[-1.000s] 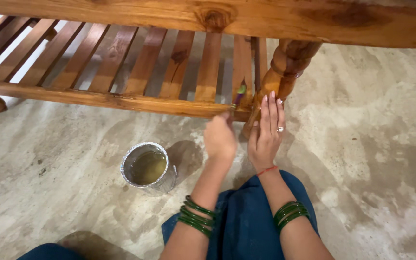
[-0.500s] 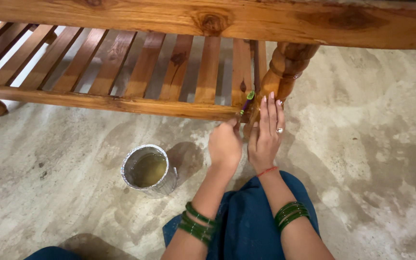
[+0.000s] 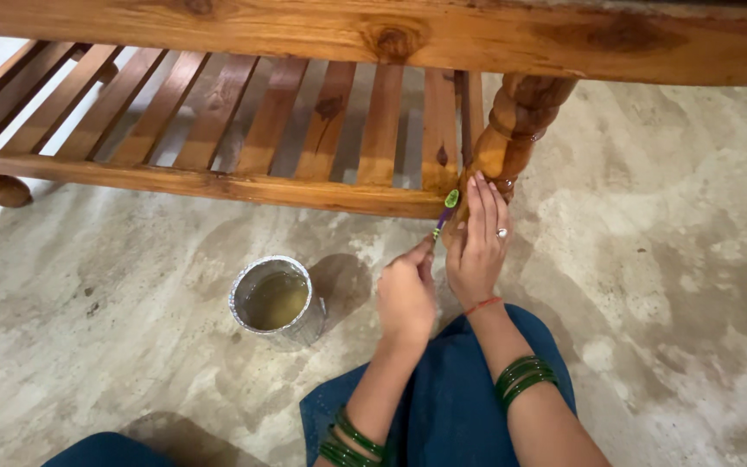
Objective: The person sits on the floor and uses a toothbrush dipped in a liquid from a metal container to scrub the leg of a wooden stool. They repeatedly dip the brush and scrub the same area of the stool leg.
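My left hand (image 3: 406,294) grips a small brush (image 3: 445,210) with a purple handle and green tip. The tip touches the lower corner of the wooden table, where the slatted shelf rail (image 3: 218,185) meets the turned leg (image 3: 512,130). My right hand (image 3: 477,246) lies flat with fingers together against the base of that leg, a ring on one finger. Both wrists carry green bangles. A metal tin (image 3: 277,301) with yellowish liquid stands on the floor just left of my left hand.
The tabletop edge (image 3: 391,39) of varnished wood runs across the top of the view. Several slats form the lower shelf. The concrete floor (image 3: 667,285) is patchy and stained. My knees in blue cloth (image 3: 451,406) are at the bottom.
My left hand has drawn back toward me and slightly right, bringing the brush tip down from the slat to the rail corner. The right hand stays on the leg.
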